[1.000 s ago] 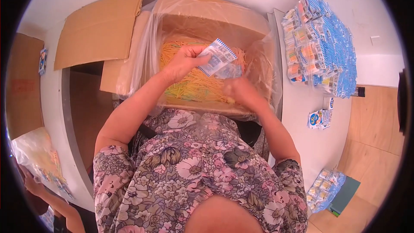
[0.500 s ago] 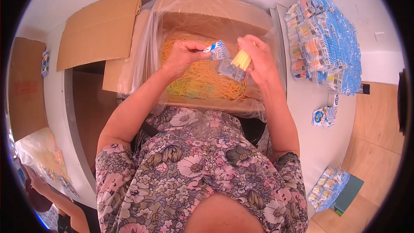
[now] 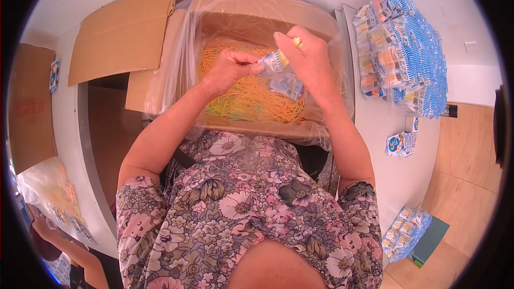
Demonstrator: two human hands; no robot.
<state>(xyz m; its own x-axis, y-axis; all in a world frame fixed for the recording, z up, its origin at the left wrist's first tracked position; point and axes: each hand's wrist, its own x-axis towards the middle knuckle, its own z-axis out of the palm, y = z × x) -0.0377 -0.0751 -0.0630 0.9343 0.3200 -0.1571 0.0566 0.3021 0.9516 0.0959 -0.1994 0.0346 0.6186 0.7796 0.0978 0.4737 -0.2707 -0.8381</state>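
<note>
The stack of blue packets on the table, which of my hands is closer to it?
Right. The right hand is over the box, on the side toward the stack of blue packets. The left hand is farther off, beyond the small packet both hands pinch.

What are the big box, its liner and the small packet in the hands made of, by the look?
Box: brown corrugated cardboard, matte, flaps folded out.
Liner: thin clear plastic film, glossy and wrinkled, draped over the rim.
Small packet: looks like clear printed plastic film, shiny; both hands pinch it.
</note>
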